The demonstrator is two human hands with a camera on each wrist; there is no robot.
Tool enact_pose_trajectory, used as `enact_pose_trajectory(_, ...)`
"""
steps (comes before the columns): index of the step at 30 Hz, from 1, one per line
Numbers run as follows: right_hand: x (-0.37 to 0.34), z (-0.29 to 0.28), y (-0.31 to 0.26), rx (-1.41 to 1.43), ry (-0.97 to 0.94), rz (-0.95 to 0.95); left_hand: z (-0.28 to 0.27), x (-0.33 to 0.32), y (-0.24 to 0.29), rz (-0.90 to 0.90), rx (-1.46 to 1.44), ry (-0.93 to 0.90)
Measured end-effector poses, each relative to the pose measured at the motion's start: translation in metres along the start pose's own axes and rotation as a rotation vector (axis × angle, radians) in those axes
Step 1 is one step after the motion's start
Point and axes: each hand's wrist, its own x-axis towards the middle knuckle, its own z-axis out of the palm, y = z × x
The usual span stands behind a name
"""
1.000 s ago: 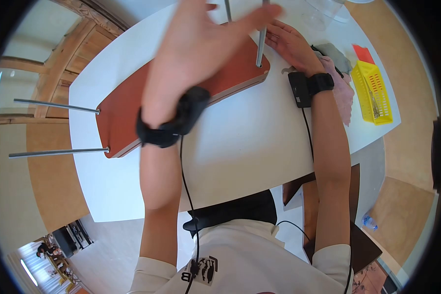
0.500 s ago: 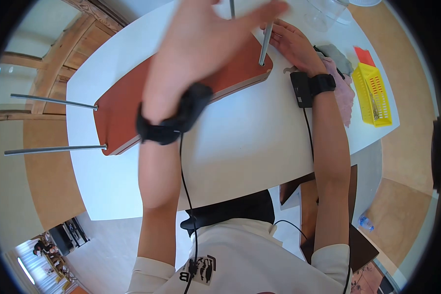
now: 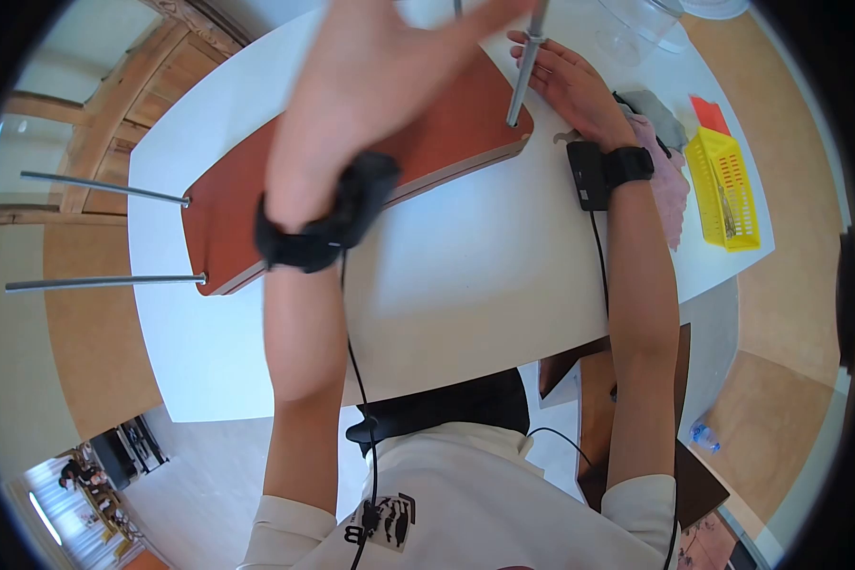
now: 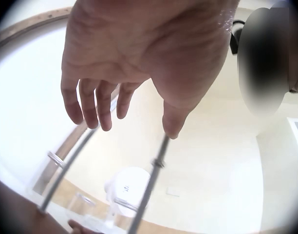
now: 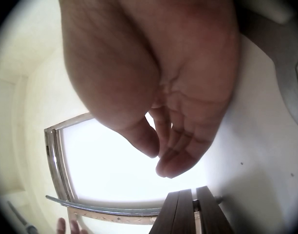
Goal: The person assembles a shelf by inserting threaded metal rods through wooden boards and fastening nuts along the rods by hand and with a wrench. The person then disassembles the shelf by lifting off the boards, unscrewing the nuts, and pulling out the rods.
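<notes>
A red-brown board (image 3: 233,180) lies on the white table (image 3: 446,313) with metal rods standing up from its corners. My left hand (image 3: 361,95) is raised over the board, blurred, its fingertips out of the head view. In the left wrist view its fingers hang loosely apart, and the thumb tip overlaps the top of a rod (image 4: 149,190) with a ring partway along it. My right hand (image 3: 579,95) lies beside the right-hand rod (image 3: 520,90), fingers loosely bent. In the right wrist view its thumb and fingertips come close together with nothing visible between them.
A grey hook-shaped metal piece (image 3: 566,138) lies near the right wrist. Beyond it are a pink cloth (image 3: 673,195), a grey cloth (image 3: 657,119), a red piece (image 3: 710,115) and a yellow basket (image 3: 746,214). Clear containers (image 3: 636,28) stand at the back; two left rods (image 3: 104,283) jut past the table edge.
The left hand has shifted slightly up and left, so the ring on the right-hand rod now shows. The right hand stays nearly still beside that rod.
</notes>
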Motion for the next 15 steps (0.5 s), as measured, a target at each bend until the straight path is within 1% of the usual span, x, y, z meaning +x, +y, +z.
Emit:
enact_pose_trajectory(1, -0.003, 0.003, -0.002, 0.004, 0.023, -0.005, 0.009, -0.003, 0.002, 0.044, -0.008, -0.026)
enact_pose_trajectory(2, -0.004, 0.004, -0.003, 0.009, 0.046, -0.009, 0.012, -0.005, 0.003, 0.038, -0.003, -0.016)
enact_pose_trajectory(3, -0.001, -0.004, 0.002, 0.008, 0.035, -0.004, 0.014, -0.006, 0.004, 0.066, 0.064, 0.013)
enact_pose_trajectory(4, 0.003, -0.014, 0.008, 0.042, 0.078, 0.036, 0.014, -0.007, 0.004, 0.097, 0.130, 0.038)
enact_pose_trajectory(5, 0.005, -0.020, 0.012, 0.075, 0.126, 0.074, 0.008, -0.006, -0.005, 0.095, 0.133, 0.038)
enact_pose_trajectory(6, 0.003, -0.013, 0.008, 0.075, 0.128, 0.072, -0.003, -0.002, -0.020, 0.098, 0.170, 0.036)
enact_pose_trajectory(7, 0.002, -0.007, 0.003, 0.020, 0.089, 0.039, -0.014, 0.000, -0.033, 0.104, 0.204, 0.032)
enact_pose_trajectory(8, 0.000, -0.001, 0.000, -0.035, 0.052, 0.007, -0.026, 0.001, -0.041, 0.049, 0.264, 0.060)
enact_pose_trajectory(9, 0.000, 0.000, 0.000, -0.036, 0.057, 0.006, -0.034, 0.001, -0.042, -0.006, 0.325, 0.088)
enact_pose_trajectory(10, 0.000, 0.001, 0.000, -0.025, 0.059, 0.013, -0.034, 0.002, -0.042, -0.004, 0.324, 0.087)
enact_pose_trajectory(12, -0.001, -0.002, 0.000, -0.014, 0.065, 0.019, -0.037, 0.002, -0.031, -0.054, 0.081, 0.119)
enact_pose_trajectory(14, 0.000, -0.003, 0.000, -0.027, 0.043, 0.011, -0.017, 0.000, -0.015, 0.041, -0.016, 0.059)
enact_pose_trajectory(15, 0.000, 0.000, -0.001, -0.031, 0.036, 0.014, 0.003, 0.007, -0.024, 0.122, 0.014, 0.030)
